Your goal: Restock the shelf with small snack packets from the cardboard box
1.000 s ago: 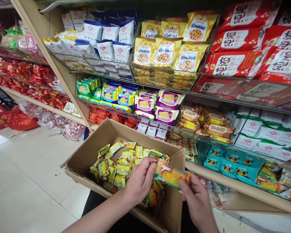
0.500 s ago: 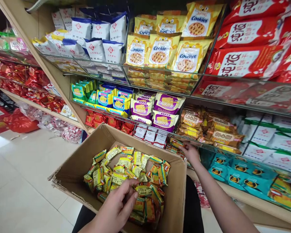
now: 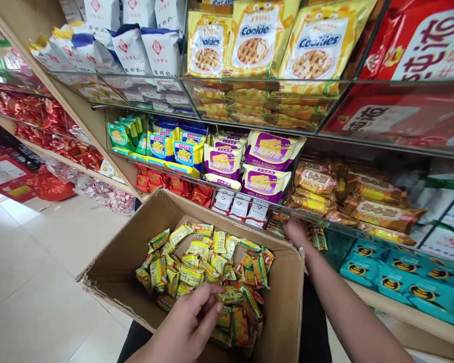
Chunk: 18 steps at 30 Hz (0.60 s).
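Note:
My left hand [image 3: 194, 318] is over an open cardboard box [image 3: 113, 275], its fingers curled inward and the thumb close to the index fingertip. Whatever those fingers may hold is hidden. Small yellow and orange wrapped snack packets [image 3: 191, 275] lie loose in the box, some right by my fingertips. Beyond the box's right corner, my right hand [image 3: 295, 233] reaches into a low shelf compartment. Similar small packets [image 3: 318, 237] lie on both sides of it. The glass edge and shadow hide the right fingers.
Above the box, a glass-fronted shelf [image 3: 249, 204] holds purple soda biscuit packs [image 3: 267, 182] and brown packs [image 3: 386, 212]. Yellow cookie bags [image 3: 314, 50] stand higher up. Teal packs [image 3: 393, 272] sit low on the right. Tiled floor [image 3: 34, 282] lies on the left.
The view has moved closer to the shelves. My right hand has gone deeper into the low compartment, and its fingers are now hidden. My left hand keeps nearly the same pose over the box.

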### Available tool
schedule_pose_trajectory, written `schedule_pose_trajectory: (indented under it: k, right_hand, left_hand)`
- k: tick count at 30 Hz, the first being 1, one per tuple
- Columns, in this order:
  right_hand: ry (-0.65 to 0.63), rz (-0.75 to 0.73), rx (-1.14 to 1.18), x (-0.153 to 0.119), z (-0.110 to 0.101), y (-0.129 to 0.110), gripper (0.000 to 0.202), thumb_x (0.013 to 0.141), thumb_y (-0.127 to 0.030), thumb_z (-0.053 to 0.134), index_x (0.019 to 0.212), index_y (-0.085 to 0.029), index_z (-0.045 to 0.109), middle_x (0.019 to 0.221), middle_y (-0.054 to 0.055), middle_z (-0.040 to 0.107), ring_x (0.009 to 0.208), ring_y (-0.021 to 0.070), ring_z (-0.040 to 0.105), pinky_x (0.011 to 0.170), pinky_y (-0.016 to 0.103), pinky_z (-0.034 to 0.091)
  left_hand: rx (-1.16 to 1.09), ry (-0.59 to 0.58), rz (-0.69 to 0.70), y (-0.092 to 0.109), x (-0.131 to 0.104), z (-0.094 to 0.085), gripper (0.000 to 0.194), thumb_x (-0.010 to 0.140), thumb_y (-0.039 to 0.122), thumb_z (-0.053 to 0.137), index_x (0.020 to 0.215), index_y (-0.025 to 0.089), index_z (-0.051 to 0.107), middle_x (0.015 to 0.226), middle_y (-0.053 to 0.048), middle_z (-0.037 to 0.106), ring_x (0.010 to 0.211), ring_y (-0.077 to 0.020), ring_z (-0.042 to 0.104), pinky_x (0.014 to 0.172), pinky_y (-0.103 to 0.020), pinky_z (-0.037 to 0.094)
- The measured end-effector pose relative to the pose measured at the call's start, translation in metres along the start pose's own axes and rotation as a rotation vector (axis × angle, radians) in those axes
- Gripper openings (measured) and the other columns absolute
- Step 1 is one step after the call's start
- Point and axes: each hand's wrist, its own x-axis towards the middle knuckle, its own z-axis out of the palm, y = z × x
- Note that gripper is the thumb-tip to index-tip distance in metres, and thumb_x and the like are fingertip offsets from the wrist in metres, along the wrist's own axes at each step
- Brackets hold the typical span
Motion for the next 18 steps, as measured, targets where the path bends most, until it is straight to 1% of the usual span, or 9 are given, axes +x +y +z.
schedule_pose_trajectory:
  k: [3, 5, 8, 10, 15, 18]
  right_hand:
    - [-0.020, 0.019, 0.006, 0.002, -0.004, 0.002, 0.026, 0.076, -0.036, 0.055, 0.090, -0.015, 0.063, 0.093, 0.012, 0.063, 0.095, 0.0247, 0.057, 0.083, 0.037, 0.041]
    - [-0.009, 0.029, 0.013, 0.001, -0.008, 0.003, 0.027, 0.075, -0.035, 0.054, 0.093, -0.016, 0.063, 0.099, 0.013, 0.062, 0.103, 0.0275, 0.054, 0.087, 0.036, 0.039]
    - [0.024, 0.045, 0.020, -0.002, -0.010, 0.005, 0.034, 0.077, -0.035, 0.051, 0.102, -0.016, 0.060, 0.111, 0.013, 0.058, 0.113, 0.0281, 0.047, 0.093, 0.037, 0.034]
    - [0.030, 0.048, 0.023, -0.002, -0.010, 0.005, 0.036, 0.077, -0.035, 0.050, 0.105, -0.015, 0.059, 0.115, 0.013, 0.056, 0.116, 0.0280, 0.044, 0.095, 0.037, 0.033]
    - [0.006, 0.048, 0.036, 0.000, -0.009, 0.007, 0.035, 0.073, -0.036, 0.055, 0.100, -0.015, 0.061, 0.108, 0.013, 0.059, 0.112, 0.0292, 0.047, 0.093, 0.038, 0.035]
    - [-0.002, 0.045, 0.056, -0.004, -0.008, 0.012, 0.039, 0.069, -0.040, 0.058, 0.097, -0.013, 0.061, 0.103, 0.016, 0.061, 0.105, 0.0311, 0.052, 0.088, 0.040, 0.038]
  left_hand:
    - [0.015, -0.019, -0.008, 0.000, 0.001, 0.000, 0.021, 0.090, 0.032, 0.037, 0.104, 0.023, 0.049, 0.061, 0.004, 0.045, 0.055, -0.0121, 0.043, 0.053, -0.021, 0.035]
    - [0.015, -0.036, -0.020, 0.000, 0.001, 0.000, 0.021, 0.090, 0.033, 0.037, 0.103, 0.023, 0.050, 0.062, 0.004, 0.045, 0.055, -0.0122, 0.043, 0.054, -0.021, 0.035]
    - [0.009, -0.054, -0.034, 0.000, 0.001, 0.000, 0.020, 0.090, 0.033, 0.037, 0.098, 0.023, 0.051, 0.062, 0.004, 0.044, 0.056, -0.0120, 0.042, 0.055, -0.021, 0.035]
    - [0.014, -0.062, -0.035, 0.001, 0.002, 0.000, 0.019, 0.090, 0.033, 0.036, 0.095, 0.022, 0.052, 0.062, 0.004, 0.044, 0.057, -0.0119, 0.042, 0.055, -0.021, 0.035]
    - [0.050, -0.071, -0.029, 0.007, 0.003, 0.000, 0.018, 0.089, 0.029, 0.037, 0.092, 0.021, 0.053, 0.063, 0.003, 0.048, 0.057, -0.0118, 0.045, 0.055, -0.020, 0.036]
    - [0.075, -0.081, -0.023, 0.011, -0.001, 0.000, 0.018, 0.088, 0.026, 0.039, 0.093, 0.020, 0.055, 0.066, 0.001, 0.054, 0.059, -0.0118, 0.049, 0.056, -0.020, 0.039]
